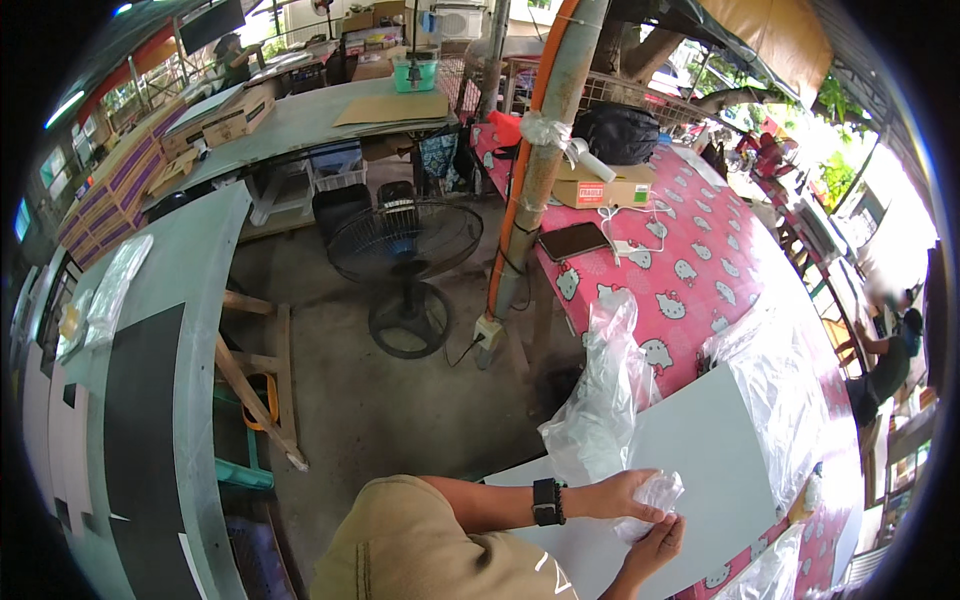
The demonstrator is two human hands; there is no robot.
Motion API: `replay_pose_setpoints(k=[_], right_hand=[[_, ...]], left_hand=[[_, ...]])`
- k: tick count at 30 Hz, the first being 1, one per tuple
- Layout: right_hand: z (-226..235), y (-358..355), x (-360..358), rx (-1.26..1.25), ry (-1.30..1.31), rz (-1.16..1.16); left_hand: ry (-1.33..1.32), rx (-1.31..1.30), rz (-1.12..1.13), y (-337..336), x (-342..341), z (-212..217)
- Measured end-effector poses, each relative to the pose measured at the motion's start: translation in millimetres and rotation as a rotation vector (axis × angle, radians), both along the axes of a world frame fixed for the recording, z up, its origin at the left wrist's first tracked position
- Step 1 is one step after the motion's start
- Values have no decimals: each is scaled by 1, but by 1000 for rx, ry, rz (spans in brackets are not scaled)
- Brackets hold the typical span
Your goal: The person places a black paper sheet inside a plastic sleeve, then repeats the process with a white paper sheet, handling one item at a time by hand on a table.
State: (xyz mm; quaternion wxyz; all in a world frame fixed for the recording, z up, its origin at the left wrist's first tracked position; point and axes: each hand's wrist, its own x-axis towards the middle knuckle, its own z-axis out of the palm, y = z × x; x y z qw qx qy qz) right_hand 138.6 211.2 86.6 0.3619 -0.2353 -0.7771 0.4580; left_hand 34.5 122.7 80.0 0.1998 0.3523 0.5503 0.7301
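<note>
Over a large pale grey sheet [715,440] on the pink-covered table, my left hand [615,496], with a black band on its wrist, is closed around a bunched piece of clear plastic [660,490]. My right hand [655,552] meets it from below, its fingers pinched at the lower edge of the same plastic. A crumpled clear plastic bag [600,410] lies just beyond my hands, at the table's near left edge. Wider clear plastic sheeting [775,370] spreads to the right of the grey sheet. Fingertips are partly hidden by the plastic.
A metal post [530,180] stands beside the pink-covered table [690,240]. That table bears a tablet [573,241], cardboard box [625,188] and black bag [615,133]. A floor fan [405,250] stands left of the post; a long grey table [205,330] runs along the left. A person [890,360] is at far right.
</note>
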Motion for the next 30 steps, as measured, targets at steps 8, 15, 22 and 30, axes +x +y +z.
replay_pose_setpoints(k=[8, 15, 22, 30], right_hand=[[5, -12, 10, 157, -37, -43], [10, 9, 30, 1, 42, -86], [4, 32, 61, -493, 76, 603], [18, 92, 113, -1013, 972, 399]], left_hand=[[-700, 38, -234, -20, 32, 23], [-849, -77, -555, -16, 40, 26], [-870, -146, -412, -7, 27, 18], [-375, -117, 223, -104, -105, -72]])
